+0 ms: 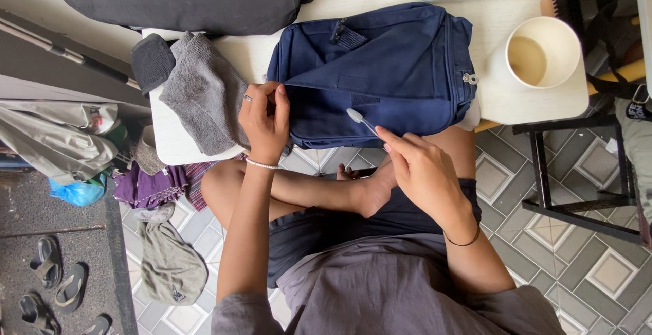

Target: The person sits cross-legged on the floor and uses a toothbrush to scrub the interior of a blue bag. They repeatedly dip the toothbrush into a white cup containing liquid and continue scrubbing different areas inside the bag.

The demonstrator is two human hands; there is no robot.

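Observation:
A navy blue fabric bag (380,70) lies on a white table (530,97) in front of me. My left hand (265,121) pinches the bag's lower left edge and holds it in place; it wears a ring and a bead bracelet. My right hand (421,165) grips a toothbrush (360,121) whose pale bristled head rests on the bag's front face. I sit cross-legged on the floor, knees under the table edge.
A grey towel (204,94) and a dark cloth (151,60) lie left of the bag. A white paper cup (543,49) of cloudy liquid stands at the right. A black metal stool frame (577,172) is beside me; clothes (170,267) and sandals (54,280) lie at the left.

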